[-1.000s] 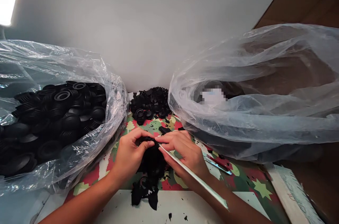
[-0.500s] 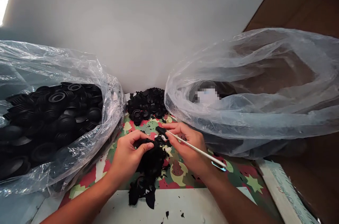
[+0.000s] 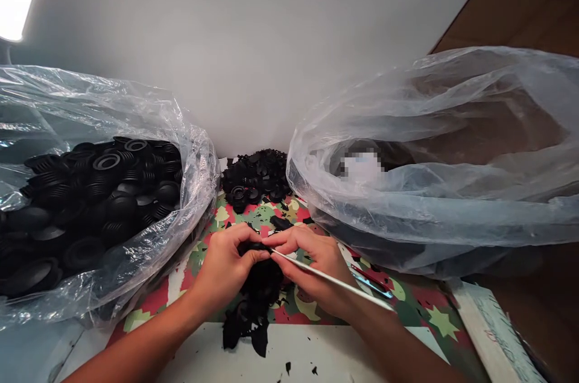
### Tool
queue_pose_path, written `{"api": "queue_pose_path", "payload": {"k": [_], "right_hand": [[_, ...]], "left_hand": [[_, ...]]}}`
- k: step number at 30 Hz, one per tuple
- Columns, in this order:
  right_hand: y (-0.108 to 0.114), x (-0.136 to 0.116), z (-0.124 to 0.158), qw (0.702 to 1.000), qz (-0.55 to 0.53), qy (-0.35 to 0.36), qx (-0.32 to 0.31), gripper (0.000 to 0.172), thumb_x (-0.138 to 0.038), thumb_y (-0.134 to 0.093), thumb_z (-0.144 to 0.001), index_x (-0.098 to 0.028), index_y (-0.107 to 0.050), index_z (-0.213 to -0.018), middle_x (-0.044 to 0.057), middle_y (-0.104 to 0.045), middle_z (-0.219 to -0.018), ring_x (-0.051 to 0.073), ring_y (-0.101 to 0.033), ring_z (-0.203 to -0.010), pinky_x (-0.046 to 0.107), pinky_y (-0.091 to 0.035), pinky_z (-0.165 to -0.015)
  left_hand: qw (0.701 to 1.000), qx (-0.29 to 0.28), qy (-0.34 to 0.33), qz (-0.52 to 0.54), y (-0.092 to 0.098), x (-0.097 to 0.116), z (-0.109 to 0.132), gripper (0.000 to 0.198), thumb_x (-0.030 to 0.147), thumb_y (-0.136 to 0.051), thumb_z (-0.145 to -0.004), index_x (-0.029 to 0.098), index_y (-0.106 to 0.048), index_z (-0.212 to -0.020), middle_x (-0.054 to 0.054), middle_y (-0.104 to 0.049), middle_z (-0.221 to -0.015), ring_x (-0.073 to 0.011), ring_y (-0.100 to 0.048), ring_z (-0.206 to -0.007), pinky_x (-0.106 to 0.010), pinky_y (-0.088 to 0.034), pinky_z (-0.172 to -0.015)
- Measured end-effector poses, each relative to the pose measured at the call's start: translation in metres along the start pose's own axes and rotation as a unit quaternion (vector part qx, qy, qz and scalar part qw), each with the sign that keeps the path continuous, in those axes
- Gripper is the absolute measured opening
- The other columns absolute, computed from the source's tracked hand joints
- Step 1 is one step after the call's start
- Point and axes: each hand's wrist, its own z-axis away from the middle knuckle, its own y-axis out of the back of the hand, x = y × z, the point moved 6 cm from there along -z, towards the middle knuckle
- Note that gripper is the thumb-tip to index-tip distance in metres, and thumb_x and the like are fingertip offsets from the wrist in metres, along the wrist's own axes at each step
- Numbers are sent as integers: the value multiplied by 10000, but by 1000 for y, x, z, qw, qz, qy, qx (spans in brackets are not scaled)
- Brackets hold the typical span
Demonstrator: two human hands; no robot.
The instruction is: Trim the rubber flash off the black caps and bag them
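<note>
My left hand point(image 3: 224, 262) has its thumb and fingers closed round a dark rubber part point(image 3: 253, 246), mostly hidden by the fingers. Pinched in my right hand point(image 3: 316, 259) is a thin white stick point(image 3: 337, 279); its tip meets the rubber part, and the fingertips of both hands nearly touch. Beneath them lies a heap of torn black rubber scraps point(image 3: 260, 289). One loose black scrap point(image 3: 281, 223) rests on the patterned sheet just beyond my right fingers.
On the left a clear plastic bag point(image 3: 203, 172) holds many black ribbed rubber parts point(image 3: 108, 202). Another clear bag point(image 3: 407, 208) stands open at right. A pile of black pieces point(image 3: 257, 175) sits by the wall. A slim red and blue tool point(image 3: 373, 283) lies beside my right wrist.
My right hand has moved left to meet my left hand, bringing the stick to the rubber part. The black scrap at its fingertips has been let go onto the sheet.
</note>
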Motion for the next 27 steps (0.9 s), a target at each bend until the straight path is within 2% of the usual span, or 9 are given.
{"api": "queue_pose_path", "payload": {"k": [7, 10, 12, 14, 16, 18, 22, 24, 27], "right_hand": [[1, -3, 0, 1000, 22, 15, -7, 149, -186, -609, -926, -243, -631, -790, 26, -806, -1043, 209, -735, -877, 357, -522, -808], [-5, -7, 1, 995, 49, 84, -1, 151, -163, -596, -943, -242, -624, -816, 34, -805, -1012, 199, -736, -871, 359, -511, -831], [-9, -9, 4, 984, 96, 151, 21, 170, -128, -571, -951, -240, -616, -831, 36, -802, -974, 191, -733, -849, 357, -493, -824], [-10, -6, 6, 968, 159, 186, 51, 207, -94, -528, -956, -234, -607, -826, 49, -796, -969, 197, -728, -865, 367, -469, -828], [-6, 3, 4, 963, 207, 156, 79, 232, -94, -491, -966, -228, -608, -815, 69, -786, -972, 216, -719, -907, 387, -454, -854], [5, 14, -1, 970, 208, 82, 99, 215, -145, -495, -974, -229, -621, -822, 74, -782, -938, 227, -709, -901, 389, -464, -858], [16, 24, -7, 990, 91, -55, 94, 170, -229, -590, -918, -236, -606, -749, 60, -786, -1057, 237, -711, -958, 369, -516, -855], [16, 20, -7, 991, 37, -74, 105, 173, -244, -615, -902, -233, -610, -729, 57, -780, -1051, 235, -718, -960, 366, -528, -860], [16, 13, -3, 988, -7, -73, 136, 165, -263, -635, -903, -234, -633, -740, 41, -779, -939, 211, -727, -855, 343, -539, -807]], "left_hand": [[1000, -4, -6, -12, 0, -1, 0, 106, 165, -675, -744, 209, -709, -653, 1, -727, -682, -182, -628, -662, -278, -445, -638], [1000, -5, 0, -9, -1, -2, 1, 101, 149, -675, -735, 207, -711, -660, 2, -730, -689, -180, -627, -671, -278, -444, -651], [1000, -6, 4, -4, -1, -2, 1, 85, 164, -692, -730, 203, -708, -657, 3, -724, -680, -179, -622, -667, -279, -441, -653], [1000, -9, 9, 0, -2, -1, 1, 81, 191, -704, -730, 201, -705, -649, 1, -720, -670, -181, -621, -662, -283, -440, -652], [1000, -9, 13, 2, -1, -1, 1, 87, 203, -702, -730, 201, -703, -643, -2, -719, -666, -185, -622, -661, -288, -441, -652], [1000, -1, 14, 9, 1, 0, 1, 66, 208, -699, -728, 205, -722, -665, -5, -725, -681, -186, -625, -666, -289, -445, -656], [997, 10, 26, 77, 4, 0, -1, 97, 236, -737, -702, 217, -779, -787, -8, -747, -756, -186, -645, -704, -284, -474, -679], [993, 10, 32, 112, 5, -1, -2, 118, 236, -754, -685, 220, -785, -798, -3, -744, -750, -183, -648, -706, -280, -486, -686], [991, 19, 28, 132, 8, -1, -4, 64, 225, -741, -696, 219, -776, -749, 7, -726, -703, -172, -634, -677, -273, -489, -679]]}}
